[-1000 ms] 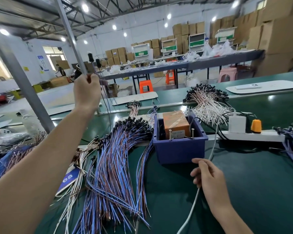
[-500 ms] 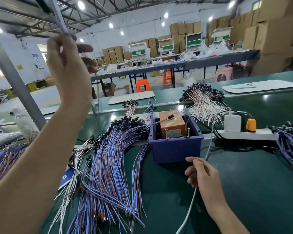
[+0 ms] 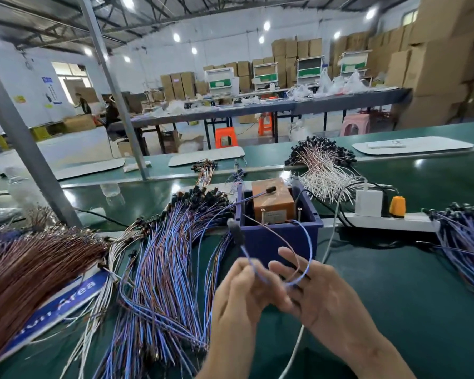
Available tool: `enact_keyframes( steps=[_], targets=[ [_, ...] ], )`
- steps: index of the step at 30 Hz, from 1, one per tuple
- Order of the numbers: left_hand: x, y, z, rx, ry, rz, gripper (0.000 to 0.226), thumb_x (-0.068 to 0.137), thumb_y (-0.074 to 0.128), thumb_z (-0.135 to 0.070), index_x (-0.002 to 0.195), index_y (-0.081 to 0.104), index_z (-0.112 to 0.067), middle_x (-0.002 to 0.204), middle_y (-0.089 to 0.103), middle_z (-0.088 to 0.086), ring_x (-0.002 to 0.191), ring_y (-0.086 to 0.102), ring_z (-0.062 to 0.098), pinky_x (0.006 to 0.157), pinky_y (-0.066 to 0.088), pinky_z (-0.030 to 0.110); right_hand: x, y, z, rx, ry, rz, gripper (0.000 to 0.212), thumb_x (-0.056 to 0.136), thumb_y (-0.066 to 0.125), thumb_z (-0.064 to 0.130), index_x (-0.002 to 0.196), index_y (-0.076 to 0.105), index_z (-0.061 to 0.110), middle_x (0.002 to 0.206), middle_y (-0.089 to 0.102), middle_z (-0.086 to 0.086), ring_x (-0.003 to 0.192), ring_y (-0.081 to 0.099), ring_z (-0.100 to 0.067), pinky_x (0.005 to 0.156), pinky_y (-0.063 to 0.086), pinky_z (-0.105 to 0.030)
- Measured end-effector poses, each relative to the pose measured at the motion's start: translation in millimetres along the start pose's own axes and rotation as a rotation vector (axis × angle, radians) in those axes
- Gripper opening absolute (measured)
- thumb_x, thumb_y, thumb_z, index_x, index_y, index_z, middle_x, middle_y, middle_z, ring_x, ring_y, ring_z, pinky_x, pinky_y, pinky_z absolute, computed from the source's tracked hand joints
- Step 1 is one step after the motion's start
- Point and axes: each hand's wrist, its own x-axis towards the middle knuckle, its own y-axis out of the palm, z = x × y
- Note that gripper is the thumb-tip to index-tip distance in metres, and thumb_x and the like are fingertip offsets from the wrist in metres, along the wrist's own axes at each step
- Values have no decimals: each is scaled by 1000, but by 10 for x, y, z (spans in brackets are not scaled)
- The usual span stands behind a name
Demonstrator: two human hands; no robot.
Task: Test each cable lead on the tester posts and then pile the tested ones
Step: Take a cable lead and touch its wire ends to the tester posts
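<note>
Your left hand (image 3: 238, 294) has dropped from up high on the left to meet your right hand (image 3: 323, 299), which has let go of the white cord (image 3: 329, 239). That puts one blue-and-brown cable lead (image 3: 237, 232) just in front of the blue bin (image 3: 274, 242), likely ready for testing. The left pinches it; the right's spread fingers carry its loop, grip too blurred to tell. The bin holds the orange tester (image 3: 271, 199) with two posts (image 3: 299, 214), and another lead (image 3: 270, 189) lies across it.

glossy green table (image 3: 394, 283); seemingly plastic blue box (image 3: 271, 250)
</note>
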Motion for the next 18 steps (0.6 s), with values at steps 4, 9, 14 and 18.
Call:
enact_keyframes(
  steps=[4,9,14,18],
  targets=[
    [48,-275,390,-23,-192,-31,23,83,64,-18,81,50,0,53,51,20,42,48,24,43,43,27,22,28,28,12,-87,-142,35,90,59,30,118,75,15,99,73,-6,82,72,-21,71,61,-35],
    [101,-507,547,57,-408,-192,29,104,40,-6,80,55,0,48,49,14,33,40,19,35,33,20,-10,-49,45,46,-180,-181,40,101,49,37,123,70,11,64,38,4,49,40,-10,52,50,-28],
    [239,-587,383,210,-506,-165,23,106,43,-11,100,62,1,83,74,17,46,62,23,40,49,27,19,-104,70,-4,-321,-312,35,99,49,34,115,73,14,62,32,5,43,26,-7,36,31,-20],
    [507,-721,117,860,-231,-96,38,105,45,-32,83,70,-13,72,75,2,48,67,19,45,51,27,26,-107,66,-141,-354,-450,36,93,51,33,115,74,16,58,33,4,39,23,-6,32,22,-19]
  ],
)
